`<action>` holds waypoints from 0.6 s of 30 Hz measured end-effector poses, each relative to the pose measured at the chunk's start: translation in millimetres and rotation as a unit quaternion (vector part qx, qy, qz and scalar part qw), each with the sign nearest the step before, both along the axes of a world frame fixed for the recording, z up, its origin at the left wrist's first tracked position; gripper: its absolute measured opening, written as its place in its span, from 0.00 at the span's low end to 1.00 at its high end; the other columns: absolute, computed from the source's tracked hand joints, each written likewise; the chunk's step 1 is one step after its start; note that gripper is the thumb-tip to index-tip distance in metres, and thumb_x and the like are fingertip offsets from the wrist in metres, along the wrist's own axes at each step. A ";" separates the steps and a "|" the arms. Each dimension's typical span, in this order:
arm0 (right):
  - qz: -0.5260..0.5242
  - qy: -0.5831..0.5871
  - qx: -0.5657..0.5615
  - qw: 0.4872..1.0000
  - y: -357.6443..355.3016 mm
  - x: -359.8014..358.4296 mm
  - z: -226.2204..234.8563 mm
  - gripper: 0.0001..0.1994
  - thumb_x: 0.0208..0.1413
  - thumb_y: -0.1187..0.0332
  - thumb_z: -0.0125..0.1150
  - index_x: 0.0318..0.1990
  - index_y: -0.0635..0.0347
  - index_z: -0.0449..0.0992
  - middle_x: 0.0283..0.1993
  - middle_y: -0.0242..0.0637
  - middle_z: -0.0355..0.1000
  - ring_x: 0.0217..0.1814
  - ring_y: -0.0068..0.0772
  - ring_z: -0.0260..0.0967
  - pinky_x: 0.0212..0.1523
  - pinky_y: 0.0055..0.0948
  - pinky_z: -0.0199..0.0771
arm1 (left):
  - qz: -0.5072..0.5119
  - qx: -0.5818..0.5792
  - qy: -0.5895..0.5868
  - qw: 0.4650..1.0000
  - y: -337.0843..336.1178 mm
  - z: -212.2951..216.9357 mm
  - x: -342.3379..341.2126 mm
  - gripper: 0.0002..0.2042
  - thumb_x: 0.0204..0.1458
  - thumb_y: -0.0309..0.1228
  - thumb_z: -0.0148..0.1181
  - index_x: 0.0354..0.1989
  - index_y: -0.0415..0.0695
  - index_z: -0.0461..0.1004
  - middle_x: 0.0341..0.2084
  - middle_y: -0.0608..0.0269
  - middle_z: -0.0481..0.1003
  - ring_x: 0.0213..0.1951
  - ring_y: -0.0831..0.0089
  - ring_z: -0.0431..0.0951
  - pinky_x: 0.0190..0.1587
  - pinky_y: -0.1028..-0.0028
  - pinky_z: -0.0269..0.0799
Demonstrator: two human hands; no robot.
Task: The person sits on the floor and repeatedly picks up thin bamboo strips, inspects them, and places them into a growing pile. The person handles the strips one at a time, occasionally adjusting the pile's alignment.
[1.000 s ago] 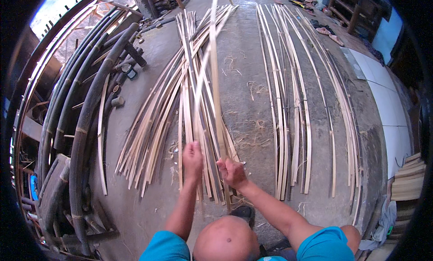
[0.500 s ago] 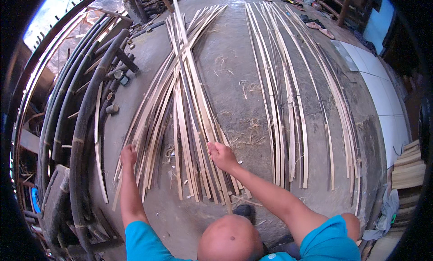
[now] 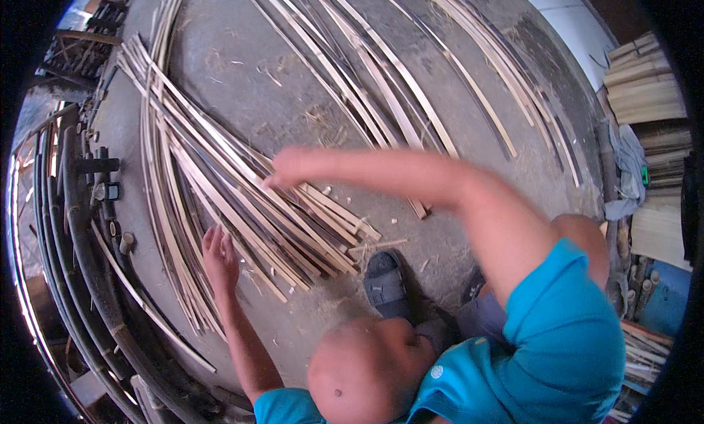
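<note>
Long split bamboo strips lie on the floor in two crossed bundles. My left hand [image 3: 221, 261] is low over the near end, between the left bundle [image 3: 162, 211] and the right bundle [image 3: 253, 220]. Its fingers are slightly apart and nothing shows in them. At the right side of the right bundle is my right hand [image 3: 290, 167], with the forearm reaching across from the right. Motion smears its fingers, so whether it holds a strip cannot be seen.
Another spread of bamboo strips [image 3: 411, 79] lies farther right. Dark bent poles [image 3: 95, 277] stand along the left, near a curved loose strip [image 3: 158, 321]. My sandalled foot [image 3: 386, 283] is by the bundle's near end. A grey cloth [image 3: 627, 171] hangs at the right.
My view has turned and tilted to the right. The right hand, earlier closed at the strips, has swung up and left across them, blurred. The left hand, earlier closed, now has its fingers loosened.
</note>
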State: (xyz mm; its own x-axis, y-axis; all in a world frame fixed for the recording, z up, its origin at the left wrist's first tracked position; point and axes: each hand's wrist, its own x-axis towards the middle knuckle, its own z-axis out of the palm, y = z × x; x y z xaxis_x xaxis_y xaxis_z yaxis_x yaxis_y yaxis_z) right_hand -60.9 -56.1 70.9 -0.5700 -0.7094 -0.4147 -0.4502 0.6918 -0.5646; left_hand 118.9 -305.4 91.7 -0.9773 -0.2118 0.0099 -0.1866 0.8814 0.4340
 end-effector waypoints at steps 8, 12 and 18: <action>0.089 0.211 0.212 0.950 185.9 -76.7 124.4 0.23 0.59 0.51 0.55 0.39 0.69 0.76 0.38 0.54 0.76 0.44 0.56 0.74 0.46 0.47 0.74 | -0.100 0.068 -0.055 0.991 81.1 50.3 -18.8 0.16 0.61 0.34 0.54 0.54 0.41 0.72 0.50 0.49 0.72 0.52 0.58 0.74 0.53 0.66 0.70; 0.073 0.186 0.219 0.955 273.3 -60.5 112.4 0.19 0.58 0.55 0.57 0.41 0.65 0.76 0.40 0.53 0.76 0.46 0.56 0.73 0.47 0.47 0.73 | -0.227 0.005 -0.148 0.962 163.5 101.2 -46.5 0.18 0.58 0.33 0.56 0.57 0.42 0.70 0.50 0.48 0.73 0.53 0.54 0.74 0.55 0.64 0.68; -0.063 0.045 0.098 0.992 356.4 -0.5 23.9 0.17 0.57 0.57 0.58 0.45 0.61 0.76 0.42 0.50 0.76 0.47 0.53 0.73 0.48 0.45 0.72 | -0.439 -0.052 -0.172 0.880 241.7 108.5 -78.2 0.20 0.57 0.34 0.58 0.57 0.43 0.70 0.50 0.48 0.72 0.51 0.51 0.74 0.53 0.61 0.70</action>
State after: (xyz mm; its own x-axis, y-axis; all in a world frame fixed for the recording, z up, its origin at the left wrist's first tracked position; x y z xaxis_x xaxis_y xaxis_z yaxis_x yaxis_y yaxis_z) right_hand -61.4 300.3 94.8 -0.6900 -0.5402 -0.4817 -0.3947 0.8387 -0.3751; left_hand 40.7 -63.7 200.2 -0.7121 0.6121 -0.3440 0.4824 0.7825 0.3937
